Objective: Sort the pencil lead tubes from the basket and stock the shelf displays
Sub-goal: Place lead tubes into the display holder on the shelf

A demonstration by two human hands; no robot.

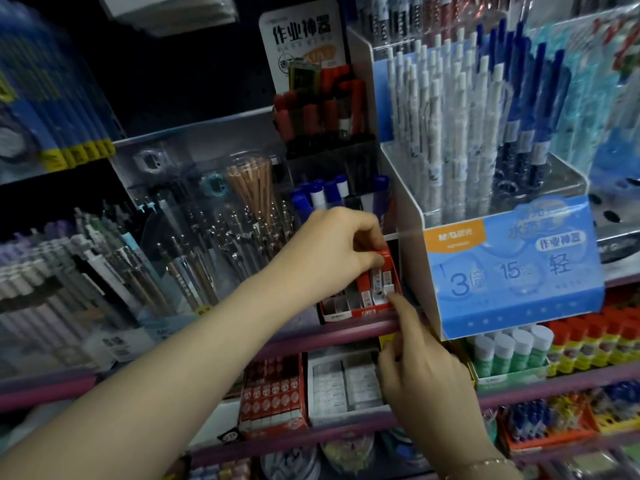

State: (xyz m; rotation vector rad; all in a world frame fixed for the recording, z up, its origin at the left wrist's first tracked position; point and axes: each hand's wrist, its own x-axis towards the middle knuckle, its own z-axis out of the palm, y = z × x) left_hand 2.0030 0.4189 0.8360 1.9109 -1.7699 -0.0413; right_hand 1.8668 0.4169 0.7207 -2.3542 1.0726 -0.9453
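Red cardboard marks your target: the small display box (360,292) of pencil lead tubes (375,280) sits on the shelf rail (346,329) at the centre of the head view, just beside the blue pen stand (512,271). Your left hand (332,244) curls over the box's back edge, fingers pinching it. Your right hand (426,372) reaches up from lower right, index fingertip touching a white-capped tube at the box's front right corner; nothing is gripped there. The basket is out of view. Judging by size, the tubes are light, rigid, smooth plastic and probably slippery; pinch each across its sides near the cap. The thin box likely tips easily, so brace it.
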